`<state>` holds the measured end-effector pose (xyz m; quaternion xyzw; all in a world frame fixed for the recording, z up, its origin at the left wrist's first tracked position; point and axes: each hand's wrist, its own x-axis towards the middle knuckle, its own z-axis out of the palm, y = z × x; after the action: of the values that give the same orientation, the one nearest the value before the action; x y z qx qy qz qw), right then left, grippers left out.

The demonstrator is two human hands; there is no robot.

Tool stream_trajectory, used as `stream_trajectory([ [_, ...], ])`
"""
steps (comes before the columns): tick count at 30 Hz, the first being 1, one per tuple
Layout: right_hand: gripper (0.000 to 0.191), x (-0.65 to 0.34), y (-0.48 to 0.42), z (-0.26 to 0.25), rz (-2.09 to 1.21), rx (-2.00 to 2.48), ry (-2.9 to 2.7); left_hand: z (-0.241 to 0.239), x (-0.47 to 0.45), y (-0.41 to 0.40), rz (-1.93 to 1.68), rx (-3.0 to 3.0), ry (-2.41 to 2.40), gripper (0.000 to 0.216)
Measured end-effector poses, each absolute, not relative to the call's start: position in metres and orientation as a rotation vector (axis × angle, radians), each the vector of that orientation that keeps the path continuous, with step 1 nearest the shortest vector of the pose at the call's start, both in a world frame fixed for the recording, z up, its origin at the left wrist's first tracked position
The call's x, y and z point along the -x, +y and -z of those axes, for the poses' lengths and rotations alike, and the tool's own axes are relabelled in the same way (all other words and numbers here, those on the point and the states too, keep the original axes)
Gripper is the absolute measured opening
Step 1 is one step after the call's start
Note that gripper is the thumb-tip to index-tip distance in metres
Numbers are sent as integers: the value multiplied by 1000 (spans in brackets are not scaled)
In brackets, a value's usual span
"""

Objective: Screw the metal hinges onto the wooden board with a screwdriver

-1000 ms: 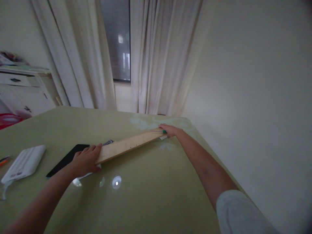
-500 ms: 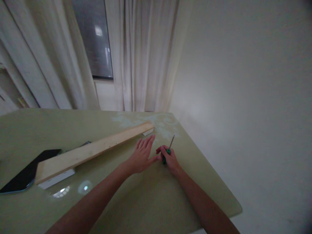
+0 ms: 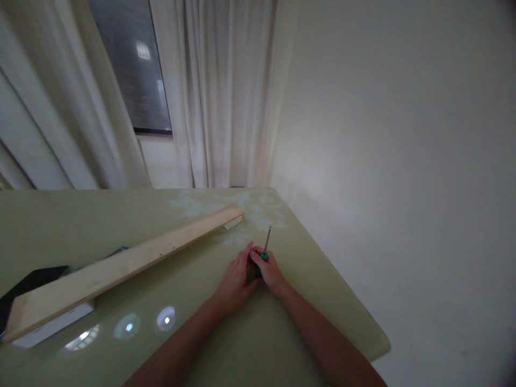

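Observation:
A screwdriver (image 3: 264, 256) with a green handle is gripped in my right hand (image 3: 274, 273), over the table. Its metal shaft points up and away from me. Close against it on the left is my left hand (image 3: 235, 279), its fingers extended together and its thumb apart, cupped beside the handle. The left fingertips meet the fingers of my right hand; whether they touch the handle itself is hidden. Left of both hands lies a long wooden board (image 3: 133, 262), raised on a white block (image 3: 233, 222) at its far end and another white block (image 3: 56, 322) at its near end.
A dark flat object (image 3: 34, 282) lies partly under the board's near end, with another small dark item (image 3: 116, 251) behind the board. The greenish table (image 3: 322, 306) has its right edge beside a white wall (image 3: 395, 161). Curtains (image 3: 209, 97) and a window (image 3: 133, 64) are beyond.
My left hand has closed in on my right hand, its spread fingers now together beside the screwdriver. The view has turned slightly right, so the board appears further left.

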<state>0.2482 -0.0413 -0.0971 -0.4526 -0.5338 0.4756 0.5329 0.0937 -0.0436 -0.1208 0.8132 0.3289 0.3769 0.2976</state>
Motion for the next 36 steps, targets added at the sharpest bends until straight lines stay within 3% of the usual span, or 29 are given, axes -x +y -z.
stream_trajectory([
  [8, 30, -240, -47, 90, -1051, 1054, -1232, 118, -97, -45, -1103, -2062, 828, 95],
  [12, 32, -241, -48, 89, -958, 1087, -1220, 116, -96, -45, -1118, -1951, 887, 87],
  [21, 45, -250, -46, 95, -925, 1151, -1234, 107, -91, -45, -1010, -2110, 981, 31],
  [36, 51, -249, -49, 91, -947, 1043, -1322, 105, -88, -47, -1181, -2079, 1056, 21],
])
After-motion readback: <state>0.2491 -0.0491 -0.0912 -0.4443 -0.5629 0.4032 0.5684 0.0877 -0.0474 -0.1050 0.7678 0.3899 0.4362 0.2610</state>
